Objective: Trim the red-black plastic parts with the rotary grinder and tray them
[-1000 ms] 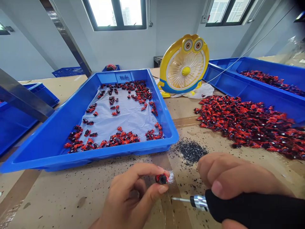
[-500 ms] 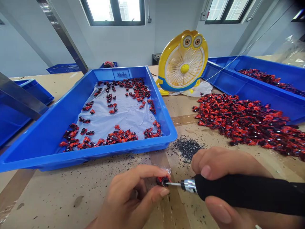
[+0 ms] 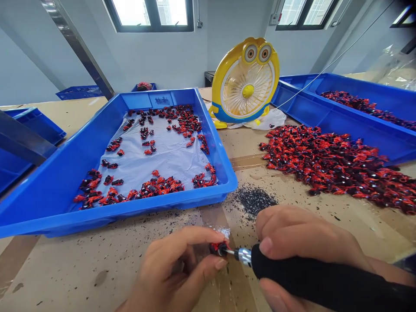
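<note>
Between thumb and forefinger, my left hand [image 3: 182,264] pinches a small red-and-black plastic part [image 3: 217,248] with its dark round end facing right. My right hand [image 3: 302,247] is wrapped around a thick black handheld power tool [image 3: 302,277] with a silver collar. The tool's thin metal bit [image 3: 230,252] meets the dark end of the part; how deep it sits inside I cannot tell. To the right lies a heap of similar red-and-black parts [image 3: 334,160]. A blue tray [image 3: 208,197] at the left holds more of them on a white sheet.
Black shavings [image 3: 255,200] are piled just beyond my hands on the cardboard-covered table [image 3: 65,268]. A yellow cartoon-eyed fan [image 3: 248,91] stands behind. Another blue tray [image 3: 341,119] with parts is at the back right. A metal post [image 3: 78,47] slants at the left.
My right hand has moved the tool left toward the part, and less of the bit shows now. My left hand keeps its pinch. The whole view has shifted slightly.
</note>
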